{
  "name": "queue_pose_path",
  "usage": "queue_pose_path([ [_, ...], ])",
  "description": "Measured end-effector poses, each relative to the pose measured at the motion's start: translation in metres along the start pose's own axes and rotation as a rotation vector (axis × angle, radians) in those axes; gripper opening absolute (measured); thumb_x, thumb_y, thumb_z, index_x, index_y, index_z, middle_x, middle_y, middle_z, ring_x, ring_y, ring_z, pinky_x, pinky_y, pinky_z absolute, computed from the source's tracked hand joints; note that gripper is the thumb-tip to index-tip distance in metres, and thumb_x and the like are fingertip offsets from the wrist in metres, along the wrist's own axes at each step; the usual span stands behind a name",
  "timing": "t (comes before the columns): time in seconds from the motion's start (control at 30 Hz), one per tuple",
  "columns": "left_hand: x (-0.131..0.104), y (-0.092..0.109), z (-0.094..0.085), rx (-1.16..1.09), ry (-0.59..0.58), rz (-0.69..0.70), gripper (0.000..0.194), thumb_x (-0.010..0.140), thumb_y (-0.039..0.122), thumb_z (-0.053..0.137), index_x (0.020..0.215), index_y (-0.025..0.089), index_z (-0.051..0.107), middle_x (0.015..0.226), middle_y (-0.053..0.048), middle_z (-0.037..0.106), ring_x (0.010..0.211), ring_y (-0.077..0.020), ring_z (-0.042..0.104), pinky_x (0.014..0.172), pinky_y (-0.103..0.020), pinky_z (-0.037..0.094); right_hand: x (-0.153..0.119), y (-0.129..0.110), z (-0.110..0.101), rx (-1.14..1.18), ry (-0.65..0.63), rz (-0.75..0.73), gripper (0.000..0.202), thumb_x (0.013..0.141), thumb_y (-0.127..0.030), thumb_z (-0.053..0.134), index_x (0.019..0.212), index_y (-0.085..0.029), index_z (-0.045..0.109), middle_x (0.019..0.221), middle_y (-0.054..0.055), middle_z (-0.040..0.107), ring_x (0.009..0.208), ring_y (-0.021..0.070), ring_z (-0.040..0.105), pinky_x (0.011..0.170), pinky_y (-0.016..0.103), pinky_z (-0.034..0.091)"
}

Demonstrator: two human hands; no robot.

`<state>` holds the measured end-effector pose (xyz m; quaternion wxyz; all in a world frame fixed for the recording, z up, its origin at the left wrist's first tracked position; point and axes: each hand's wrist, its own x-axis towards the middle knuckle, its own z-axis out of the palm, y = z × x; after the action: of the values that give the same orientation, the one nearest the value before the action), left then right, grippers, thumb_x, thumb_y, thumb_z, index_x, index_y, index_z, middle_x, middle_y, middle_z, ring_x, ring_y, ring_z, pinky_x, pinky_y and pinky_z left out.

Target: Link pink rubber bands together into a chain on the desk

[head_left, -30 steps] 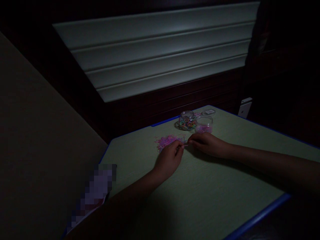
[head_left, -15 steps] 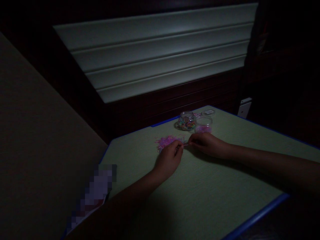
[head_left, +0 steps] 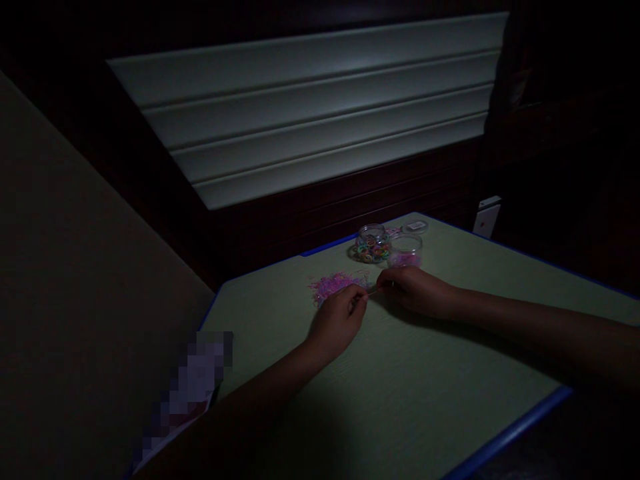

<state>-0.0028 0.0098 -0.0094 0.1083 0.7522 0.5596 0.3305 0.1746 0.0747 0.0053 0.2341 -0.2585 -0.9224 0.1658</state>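
Observation:
Between my two hands a thin, pale rubber band (head_left: 372, 292) is stretched just above the table. My left hand (head_left: 340, 317) pinches one end of it, beside a loose pile of pink and purple small rubber bands (head_left: 333, 285). The other end is pinched by my right hand (head_left: 415, 290), in front of a clear jar (head_left: 406, 245) with pink bands in its bottom. Left of that jar stands another clear jar (head_left: 371, 247) holding multicoloured hair ties. My left hand hides part of the pile's near side.
The green table (head_left: 425, 393) has a blue edge (head_left: 515, 423). A clear lid (head_left: 415, 227) lies at the far corner behind the jars. Beyond the table is dark wood with a pale slatted panel (head_left: 320, 107). A white box (head_left: 487, 219) stands past the far right edge.
The band between my hands looks thinner and more slanted now. Both hands keep their pinch in nearly the same place; the camera view has shifted slightly.

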Motion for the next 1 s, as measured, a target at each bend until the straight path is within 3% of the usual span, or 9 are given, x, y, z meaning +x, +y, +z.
queue_pose_path([
  [0.53,-0.001,0.003,0.0,0.004,-0.007,0.0,0.019,0.08,0.028,0.038,0.082,0.019,0.054,0.066,0.002,0.054,0.057,-0.0091,0.047,0.051,-0.019,0.032,-0.001,-0.009,-0.013,-0.259,-0.062,0.015,0.02,0.081,-0.021,0.037,0.084,-0.015,0.057,0.076,0.006,0.061,0.063,0.0111,0.052,0.054,0.02,0.028],
  [1.0,-0.001,0.001,0.0,0.013,-0.009,0.003,0.018,0.08,0.027,0.037,0.079,0.018,0.053,0.062,0.003,0.051,0.055,-0.0084,0.045,0.051,-0.019,0.031,0.0,0.001,-0.054,-0.638,0.27,0.186,0.027,0.083,-0.027,0.035,0.091,-0.016,0.058,0.088,0.008,0.059,0.073,0.0161,0.053,0.058,0.023,0.03],
])
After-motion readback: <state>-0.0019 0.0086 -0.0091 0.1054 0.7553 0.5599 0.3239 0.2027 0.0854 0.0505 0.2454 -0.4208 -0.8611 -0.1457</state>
